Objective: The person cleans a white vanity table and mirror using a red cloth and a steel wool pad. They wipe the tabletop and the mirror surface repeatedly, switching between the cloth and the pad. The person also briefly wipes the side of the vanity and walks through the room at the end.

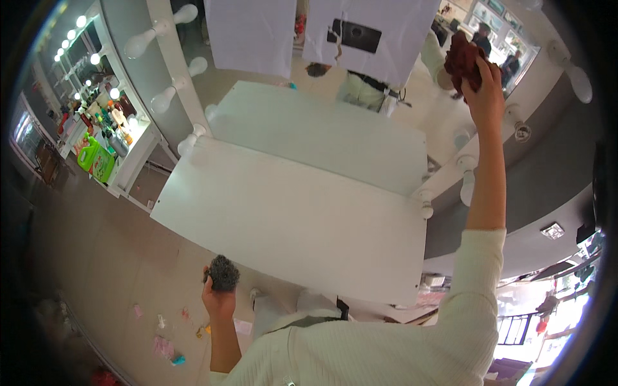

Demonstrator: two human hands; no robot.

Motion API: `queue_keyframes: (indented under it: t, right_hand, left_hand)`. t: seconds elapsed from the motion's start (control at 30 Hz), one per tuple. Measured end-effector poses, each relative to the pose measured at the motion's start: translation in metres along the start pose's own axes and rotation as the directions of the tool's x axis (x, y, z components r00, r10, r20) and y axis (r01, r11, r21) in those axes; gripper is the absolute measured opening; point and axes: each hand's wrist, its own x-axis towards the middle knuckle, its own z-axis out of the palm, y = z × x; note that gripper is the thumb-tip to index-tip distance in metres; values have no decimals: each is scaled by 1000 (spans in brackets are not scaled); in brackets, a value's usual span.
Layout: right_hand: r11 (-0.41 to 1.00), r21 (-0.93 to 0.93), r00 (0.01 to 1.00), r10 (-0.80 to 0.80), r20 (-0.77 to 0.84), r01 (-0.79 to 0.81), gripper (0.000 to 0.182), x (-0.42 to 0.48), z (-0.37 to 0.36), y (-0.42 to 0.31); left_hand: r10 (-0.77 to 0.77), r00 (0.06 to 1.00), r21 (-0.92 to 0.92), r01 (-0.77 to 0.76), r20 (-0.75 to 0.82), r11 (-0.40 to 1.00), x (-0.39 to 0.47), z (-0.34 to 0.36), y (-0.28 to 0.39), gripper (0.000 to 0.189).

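Observation:
My right hand [486, 96] is raised at the upper right, gripping a crumpled dark red cloth [462, 62]. The cloth is up against the mirror [413, 116], where my sleeve's reflection shows beside it. Down at the lower left, my left hand [219, 301] holds a grey steel wool scourer [223, 274] near the front edge of a white dressing table [299, 217]. The tabletop reaches back to the mirror and is reflected in it. White sheets [251, 34] appear in the upper mirror area; whether they are on the glass or reflected, I cannot tell.
Light bulbs [164, 99] stick out from the mirror's white frame on both sides. A second table to the left carries a green jug [95, 159] and several bottles [118, 142]. Pink scraps [163, 346] and other litter lie on the floor [111, 260].

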Motion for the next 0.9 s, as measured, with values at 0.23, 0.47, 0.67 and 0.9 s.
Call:
queue_keyframes:
  t: [0.23,0.47,0.67,0.9]
  right_hand:
    - [952,-35,844,288,454,-305,24,-186,93,-7]
    - [846,-8,550,354,757,-533,34,-322,97,-15]
    - [699,201,726,676,128,-686,41,-252,118,-25]
    - [643,264,554,301,777,-719,40,-295,219,-183]
  left_hand:
    - [-45,997,3,45,-62,999,-5,2,-17,40]
    - [45,996,-38,-47,-73,998,-10,-3,4,35]
    - [116,990,-64,-121,-78,991,-26,-9,18,32]
    - [105,975,-98,-126,-196,987,-20,-25,66,32]
